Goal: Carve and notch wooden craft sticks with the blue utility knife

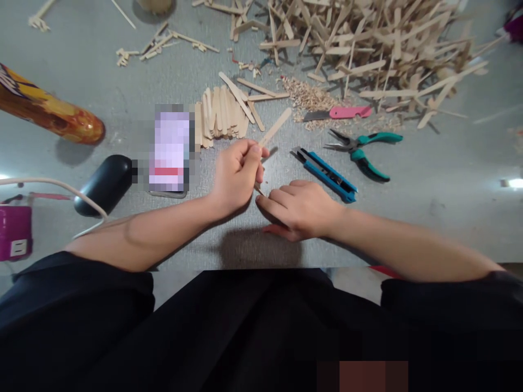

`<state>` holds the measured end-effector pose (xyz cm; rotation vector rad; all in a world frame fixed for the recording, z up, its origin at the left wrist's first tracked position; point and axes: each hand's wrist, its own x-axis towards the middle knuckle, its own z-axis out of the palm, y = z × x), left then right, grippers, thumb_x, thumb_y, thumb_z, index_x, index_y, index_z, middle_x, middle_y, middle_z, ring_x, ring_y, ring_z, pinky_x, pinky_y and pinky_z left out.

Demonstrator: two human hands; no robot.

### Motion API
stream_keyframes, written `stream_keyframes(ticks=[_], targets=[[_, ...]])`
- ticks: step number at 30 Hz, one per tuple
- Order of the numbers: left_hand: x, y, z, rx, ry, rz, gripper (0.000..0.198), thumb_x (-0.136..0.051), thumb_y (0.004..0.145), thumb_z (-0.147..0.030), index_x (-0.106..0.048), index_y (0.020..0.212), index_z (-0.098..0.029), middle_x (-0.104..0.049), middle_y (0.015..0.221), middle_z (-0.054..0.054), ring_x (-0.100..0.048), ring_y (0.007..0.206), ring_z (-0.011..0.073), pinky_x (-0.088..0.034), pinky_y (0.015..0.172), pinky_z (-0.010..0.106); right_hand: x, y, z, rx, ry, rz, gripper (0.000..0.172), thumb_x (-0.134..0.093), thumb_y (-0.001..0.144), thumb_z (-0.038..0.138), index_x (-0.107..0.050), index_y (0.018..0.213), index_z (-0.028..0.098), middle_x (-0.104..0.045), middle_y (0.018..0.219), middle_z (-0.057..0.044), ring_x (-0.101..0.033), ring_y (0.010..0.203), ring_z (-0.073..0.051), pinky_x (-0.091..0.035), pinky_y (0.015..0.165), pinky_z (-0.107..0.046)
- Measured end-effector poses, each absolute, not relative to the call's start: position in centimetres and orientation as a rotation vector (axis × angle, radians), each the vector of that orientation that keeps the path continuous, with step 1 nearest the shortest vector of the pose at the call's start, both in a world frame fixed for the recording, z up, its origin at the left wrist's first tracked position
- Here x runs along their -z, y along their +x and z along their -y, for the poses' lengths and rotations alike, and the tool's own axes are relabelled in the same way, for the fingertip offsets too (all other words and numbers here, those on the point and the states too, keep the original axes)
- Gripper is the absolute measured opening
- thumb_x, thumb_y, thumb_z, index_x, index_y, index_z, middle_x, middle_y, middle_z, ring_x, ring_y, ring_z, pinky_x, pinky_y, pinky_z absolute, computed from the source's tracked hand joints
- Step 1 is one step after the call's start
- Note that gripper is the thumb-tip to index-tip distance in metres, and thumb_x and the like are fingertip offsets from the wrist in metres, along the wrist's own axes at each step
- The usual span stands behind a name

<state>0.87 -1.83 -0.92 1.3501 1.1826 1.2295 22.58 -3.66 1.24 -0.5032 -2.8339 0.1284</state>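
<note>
My left hand is closed in a pinch around a flat wooden craft stick, which slants up and to the right out of the fingers. Just below and to the right is my right hand, low over the table, back upward, thumb apart from the bent fingers. A thin brownish sliver shows between the two hands, close to the right index fingertip; whether it is touched is unclear. Beyond the hands lies a row of craft sticks. A blue box cutter rests right of them.
Green-handled pliers and a pink-handled knife lie to the right, beside wood shavings. A large heap of stick pieces fills the back. Leftward are a phone, a black rounded case and an orange can.
</note>
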Motion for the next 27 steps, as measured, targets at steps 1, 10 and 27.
stream_keyframes(ticks=[1, 10, 27], targets=[[1.0, 0.9, 1.8, -1.242, 1.333, -1.185, 0.056, -0.064, 0.119, -0.077, -0.072, 0.099, -0.025, -0.063, 0.060, -0.005, -0.057, 0.050, 0.0120, -0.048, 0.051, 0.028, -1.2, 22.7, 3.6, -0.133, -0.507, 2.878, 0.056, -0.066, 0.120, 0.060, -0.082, 0.134, 0.009, -0.076, 0.087, -0.009, -0.057, 0.069, -0.023, -0.032, 0.065, -0.043], [0.6, 1.1, 2.0, -1.227, 1.227, -1.174, 0.051, -0.068, 0.119, -0.072, -0.071, 0.103, -0.024, -0.068, 0.062, -0.005, -0.061, 0.052, 0.0119, -0.049, 0.054, 0.026, -7.0, 24.0, 2.2, -0.068, -1.748, 2.736, 0.048, -0.074, 0.110, 0.062, -0.077, 0.109, 0.015, -0.079, 0.102, -0.025, -0.072, 0.083, -0.037, -0.026, 0.068, -0.040], [1.5, 0.9, 4.5, -1.398, 1.681, -0.646, 0.021, -0.060, 0.127, -0.032, -0.073, 0.117, -0.020, -0.083, 0.086, -0.001, -0.076, 0.056, 0.0066, -0.058, 0.053, 0.012, -6.9, 23.0, -4.8, -0.705, -1.882, 2.418, 0.014, -0.051, 0.110, 0.030, -0.062, 0.118, 0.025, -0.080, 0.106, -0.015, -0.072, 0.092, -0.035, -0.049, 0.080, -0.044]])
